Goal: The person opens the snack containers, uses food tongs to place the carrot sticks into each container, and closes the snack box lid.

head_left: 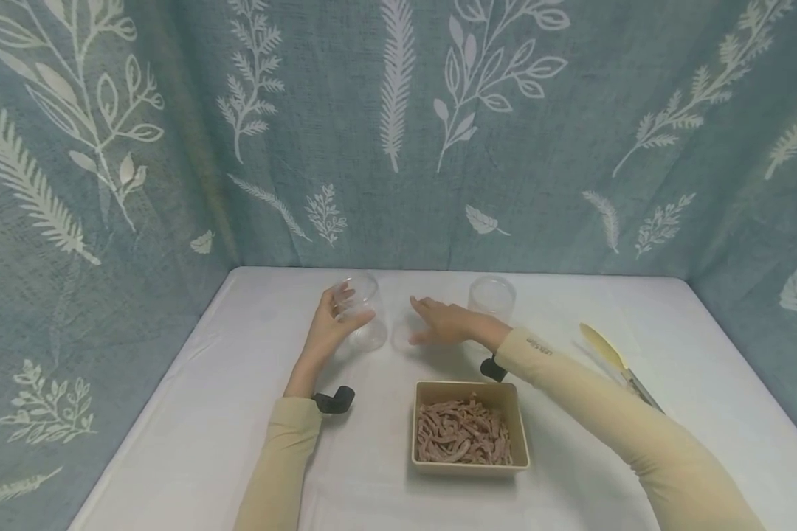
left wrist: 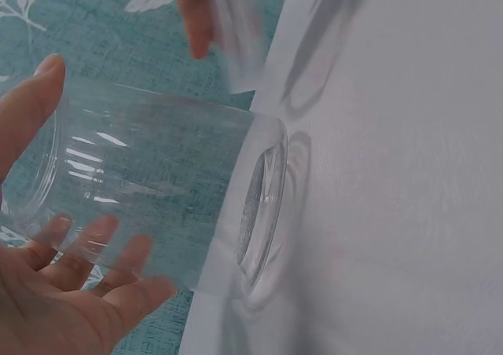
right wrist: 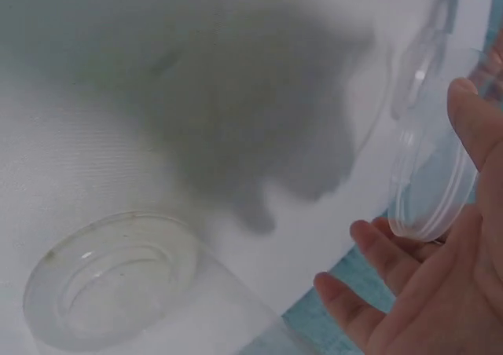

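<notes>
Colourless jar (left wrist: pixel 157 178) upright (mouth up)

I'm standing by what looks like a curtained-off work booth, with blue-green fabric curtains printed in white leafy sprigs (head_left: pixel 345 133) along three sides of a broad white-topped table (head_left: pixel 206 442), though what room lies beyond I can't tell.

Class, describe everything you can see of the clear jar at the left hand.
The clear jar is a smooth, glossy, see-through cylinder, glass or clear plastic by its look. It has a round rim, an open, lidless top and a round base; no contents show. It is roughly upright over the far part of the white table; whether its base fully rests there is unclear. The left hand grips it near the rim.
</notes>
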`<state>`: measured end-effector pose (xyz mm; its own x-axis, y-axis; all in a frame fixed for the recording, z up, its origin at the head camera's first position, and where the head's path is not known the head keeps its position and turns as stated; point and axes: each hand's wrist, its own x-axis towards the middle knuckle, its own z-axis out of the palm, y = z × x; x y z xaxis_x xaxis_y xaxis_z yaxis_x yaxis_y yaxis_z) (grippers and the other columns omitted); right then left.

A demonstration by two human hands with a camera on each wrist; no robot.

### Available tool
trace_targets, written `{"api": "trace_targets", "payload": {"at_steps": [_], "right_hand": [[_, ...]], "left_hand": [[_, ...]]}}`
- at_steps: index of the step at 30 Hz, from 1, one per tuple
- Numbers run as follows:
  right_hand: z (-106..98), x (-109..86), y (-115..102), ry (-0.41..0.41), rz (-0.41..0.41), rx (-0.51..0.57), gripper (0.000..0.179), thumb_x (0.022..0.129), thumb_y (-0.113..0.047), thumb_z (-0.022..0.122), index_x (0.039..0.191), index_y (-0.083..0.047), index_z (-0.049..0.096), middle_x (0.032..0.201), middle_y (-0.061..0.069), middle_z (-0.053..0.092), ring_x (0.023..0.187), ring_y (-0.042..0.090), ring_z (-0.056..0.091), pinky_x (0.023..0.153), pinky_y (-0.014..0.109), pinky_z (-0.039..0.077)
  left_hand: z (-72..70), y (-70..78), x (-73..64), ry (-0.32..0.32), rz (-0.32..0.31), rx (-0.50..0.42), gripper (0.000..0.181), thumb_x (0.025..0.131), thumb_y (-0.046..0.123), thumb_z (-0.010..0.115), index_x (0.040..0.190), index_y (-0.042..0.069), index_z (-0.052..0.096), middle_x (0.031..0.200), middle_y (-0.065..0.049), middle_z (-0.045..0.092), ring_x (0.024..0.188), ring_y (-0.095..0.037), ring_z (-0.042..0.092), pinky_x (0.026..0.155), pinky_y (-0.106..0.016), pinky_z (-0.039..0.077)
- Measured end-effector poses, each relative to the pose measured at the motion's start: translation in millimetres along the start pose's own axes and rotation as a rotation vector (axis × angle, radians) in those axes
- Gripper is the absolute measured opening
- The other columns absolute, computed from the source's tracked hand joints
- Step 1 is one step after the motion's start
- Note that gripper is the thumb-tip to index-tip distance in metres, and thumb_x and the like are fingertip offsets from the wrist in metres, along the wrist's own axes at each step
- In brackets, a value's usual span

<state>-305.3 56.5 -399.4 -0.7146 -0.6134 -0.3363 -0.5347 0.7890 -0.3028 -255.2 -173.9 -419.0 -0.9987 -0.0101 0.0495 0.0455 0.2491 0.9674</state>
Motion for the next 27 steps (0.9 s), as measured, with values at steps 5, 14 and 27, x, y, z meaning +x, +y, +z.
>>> {"api": "trace_targets", "payload": {"at_steps": [5, 14, 27], "right_hand": [[5, -0.3, -2, -0.031, -0.009, -0.013, 0.079, 0.093, -0.044, 0.051, 0.149, -0.006, 0.009, 0.152, 0.018, 0.018, 0.137, 0.033, 0.025, 0.113, 0.047, 0.022], [11, 3.8, 2, -0.05, -0.043, -0.045, 0.08, 0.093, -0.045, 0.05, 0.149, -0.005, 0.009, 0.152, 0.018, 0.019, 0.138, 0.033, 0.024, 0.113, 0.047, 0.023], [20, 11.0, 8, 0.02, -0.098, -0.127, 0.078, 0.089, -0.044, 0.058, 0.144, -0.001, 0.024, 0.141, 0.017, 0.036, 0.123, 0.031, 0.046, 0.103, 0.041, 0.04]], "left_hand": [[1.3, 16.1, -10.9, -0.012, 0.02, 0.028, 0.079, 0.083, 0.02, 0.07, 0.144, 0.005, 0.023, 0.145, -0.018, 0.035, 0.135, -0.038, 0.027, 0.112, -0.049, 0.024], [-0.3, 3.7, -2.2, -0.022, 0.026, 0.04, 0.081, 0.082, 0.022, 0.072, 0.144, 0.006, 0.022, 0.145, -0.017, 0.035, 0.135, -0.038, 0.027, 0.112, -0.049, 0.024], [0.9, -18.2, 7.1, -0.025, 0.078, 0.114, 0.086, 0.079, 0.031, 0.074, 0.145, 0.012, 0.023, 0.145, -0.013, 0.036, 0.135, -0.036, 0.027, 0.112, -0.048, 0.025]]}}
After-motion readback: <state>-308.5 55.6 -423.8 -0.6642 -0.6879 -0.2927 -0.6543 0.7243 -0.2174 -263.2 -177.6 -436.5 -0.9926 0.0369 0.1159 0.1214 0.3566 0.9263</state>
